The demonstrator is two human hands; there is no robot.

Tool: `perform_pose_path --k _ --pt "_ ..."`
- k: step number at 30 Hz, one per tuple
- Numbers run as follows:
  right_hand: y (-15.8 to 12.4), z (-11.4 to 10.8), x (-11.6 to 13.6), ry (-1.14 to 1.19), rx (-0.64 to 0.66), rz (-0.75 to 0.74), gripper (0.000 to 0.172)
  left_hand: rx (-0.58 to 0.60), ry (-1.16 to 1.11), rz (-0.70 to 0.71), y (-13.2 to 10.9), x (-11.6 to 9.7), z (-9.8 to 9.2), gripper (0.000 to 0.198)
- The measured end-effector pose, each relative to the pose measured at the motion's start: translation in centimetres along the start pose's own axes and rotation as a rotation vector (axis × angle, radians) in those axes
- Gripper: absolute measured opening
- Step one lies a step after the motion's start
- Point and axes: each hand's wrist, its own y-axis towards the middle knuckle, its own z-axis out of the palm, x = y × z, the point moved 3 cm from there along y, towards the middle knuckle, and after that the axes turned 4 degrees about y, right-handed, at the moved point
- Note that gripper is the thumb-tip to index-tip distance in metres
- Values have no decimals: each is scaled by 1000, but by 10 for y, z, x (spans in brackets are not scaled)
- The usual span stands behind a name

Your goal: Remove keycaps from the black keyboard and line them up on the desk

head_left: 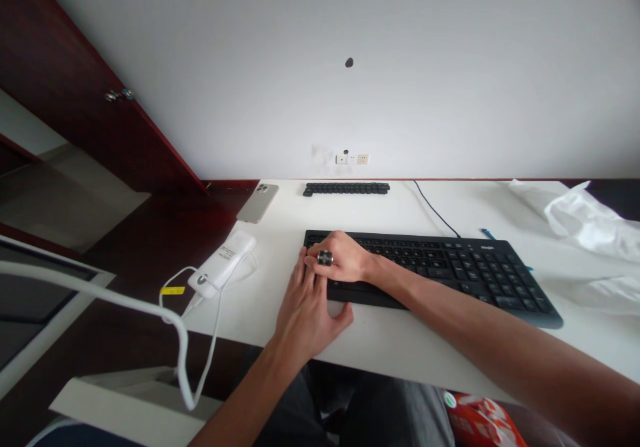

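Observation:
A black full-size keyboard [450, 270] lies at an angle on the white table. My left hand [307, 307] rests at its left end, fingers stretched out and thumb apart on the front edge side. My right hand [345, 255] is closed over the keyboard's left part, touching the left fingertips. A small dark band with silvery edges [325, 258] shows at its fingers; whether it is worn or held I cannot tell. What the right fingertips grip is hidden, as are the keys beneath. Behind the keyboard, several loose black keycaps [346, 188] stand in rows.
A phone [259, 203] lies at the table's back left, with a white power bank [223, 264] and white cable [183, 354] nearer me. A blue thin tool [489, 234] sits partly behind the keyboard. Crumpled white plastic [575, 214] covers the right side. A keyboard cord [435, 208] runs backward.

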Motion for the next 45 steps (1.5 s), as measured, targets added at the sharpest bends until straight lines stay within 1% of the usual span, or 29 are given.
perform_pose_path --k 3,8,13,20,32,37,41,43,45 --pt "-1 4 -1 -67 10 -85 26 -10 6 0 3 -2 1 75" --pt "-2 8 -3 -139 -3 -102 24 11 12 -21 2 0 1 82" --pt "-3 9 -2 -156 -30 -137 27 -3 42 -16 2 -1 1 83" --pt "-4 7 -2 -99 -41 -150 26 16 39 -15 4 -2 1 77" --pt "-4 5 -4 -25 -47 -117 23 8 26 -4 1 0 5 85" --pt "-4 4 -4 -26 -49 -117 25 -6 17 0 1 0 5 86" --pt "-5 6 -5 -30 -76 -111 23 -5 5 6 1 0 5 86" --pt "-5 6 -4 -20 -89 -117 25 2 7 2 1 0 5 90" --pt "-5 3 -2 2 -133 -91 28 14 -1 -5 1 1 5 96"
